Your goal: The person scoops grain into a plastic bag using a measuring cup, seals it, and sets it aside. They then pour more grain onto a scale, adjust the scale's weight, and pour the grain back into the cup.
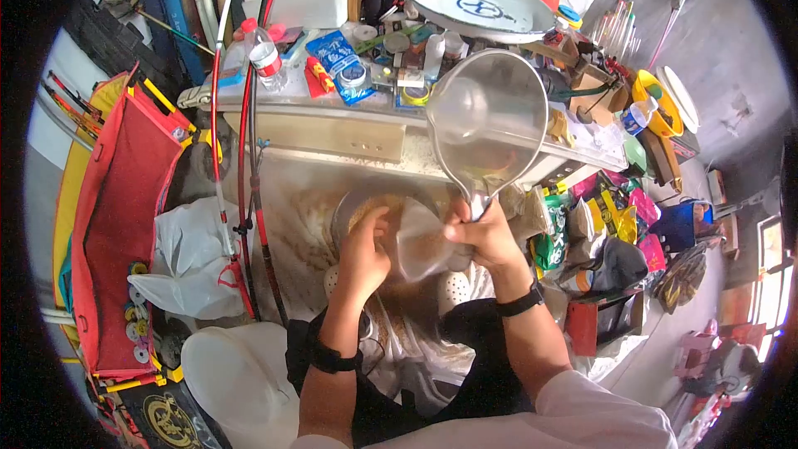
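Observation:
My right hand (pixel 490 237) is wrapped round the handle of a large metal water scoop (pixel 486 116), whose round bowl tilts up towards the bench. Lower down, my left hand (pixel 366 258) hangs over a metal basin (pixel 339 220) with its fingers loosely apart. Tan, grainy material (pixel 374 206) shows inside the basin. Between my hands is a pale, translucent, motion-smeared shape (pixel 420 241), close to the left fingertips; I cannot tell what it is. It hides part of the basin.
A cluttered bench (pixel 320 104) runs ahead, bearing a water bottle (pixel 266 62) and a white enamel basin (pixel 478 7). Fishing rods (pixel 249 166) lean at left beside a red bag (pixel 116 233). A white bucket (pixel 237 374) stands near my left leg. Colourful packets (pixel 603 216) lie right.

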The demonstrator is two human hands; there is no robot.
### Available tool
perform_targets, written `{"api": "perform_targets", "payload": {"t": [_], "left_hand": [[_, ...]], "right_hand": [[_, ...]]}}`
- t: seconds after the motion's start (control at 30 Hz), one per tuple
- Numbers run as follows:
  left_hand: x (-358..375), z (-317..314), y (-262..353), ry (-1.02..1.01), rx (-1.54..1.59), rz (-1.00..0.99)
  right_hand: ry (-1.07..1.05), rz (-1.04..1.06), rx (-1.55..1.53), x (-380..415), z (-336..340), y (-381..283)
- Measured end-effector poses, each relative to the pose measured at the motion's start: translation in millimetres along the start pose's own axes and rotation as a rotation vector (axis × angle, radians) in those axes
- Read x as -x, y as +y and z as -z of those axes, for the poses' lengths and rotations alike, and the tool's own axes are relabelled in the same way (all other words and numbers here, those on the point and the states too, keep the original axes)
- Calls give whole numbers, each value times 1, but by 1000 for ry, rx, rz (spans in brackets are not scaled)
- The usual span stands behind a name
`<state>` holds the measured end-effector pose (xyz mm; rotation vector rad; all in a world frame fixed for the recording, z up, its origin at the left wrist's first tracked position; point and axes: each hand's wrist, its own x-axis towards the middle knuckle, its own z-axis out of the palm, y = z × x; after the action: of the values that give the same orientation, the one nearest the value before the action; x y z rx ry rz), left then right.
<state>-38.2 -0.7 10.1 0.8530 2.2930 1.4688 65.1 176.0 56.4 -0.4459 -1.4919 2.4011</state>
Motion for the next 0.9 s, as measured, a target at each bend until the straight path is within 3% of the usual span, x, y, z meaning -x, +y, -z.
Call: {"api": "perform_targets", "payload": {"t": [0.03,0.07,0.17,0.2,0.27,0.3,0.33,0.4,0.53,0.6,0.63,0.7,0.73,0.77,0.87,0.9], "left_hand": [[2,-1,2,6,2,-8],[3,-3,6,-62,-111,-115],[2,-17,1,-265,-379,-486],[-1,-22,-2,-261,-382,-487],[-1,-32,-1,-640,79,-219],[-3,-13,54,-782,413,193],[2,-19,53,-781,419,203],[12,-30,43,-705,627,20],[20,-55,8,-833,482,-41],[27,-65,-1,-666,320,-324],[35,-90,-32,-698,518,-43],[33,-57,17,-666,407,-148],[33,-44,34,-630,294,-255],[35,-48,34,-599,211,-166],[29,-46,35,-552,379,-231],[23,-42,38,-637,429,-129]], "right_hand": [[-67,34,-82,2,3,-5],[-70,41,-75,1,6,-7],[-353,-6,-228,5,10,-9],[-357,-4,-227,5,8,-13],[-577,-86,-133,8,5,-17],[-585,-137,-88,9,4,-19],[-584,-148,-92,10,3,-19],[-597,-99,-119,12,1,-19],[-525,19,-277,17,-5,-25],[-573,70,-440,16,-2,-19],[-538,84,-415,15,-2,-21],[-502,96,-393,12,-5,-28],[-385,111,-192,10,-9,-34],[-268,125,9,8,-12,-39],[-183,73,155,9,-17,-52],[-257,44,157,9,-11,-53]]}}
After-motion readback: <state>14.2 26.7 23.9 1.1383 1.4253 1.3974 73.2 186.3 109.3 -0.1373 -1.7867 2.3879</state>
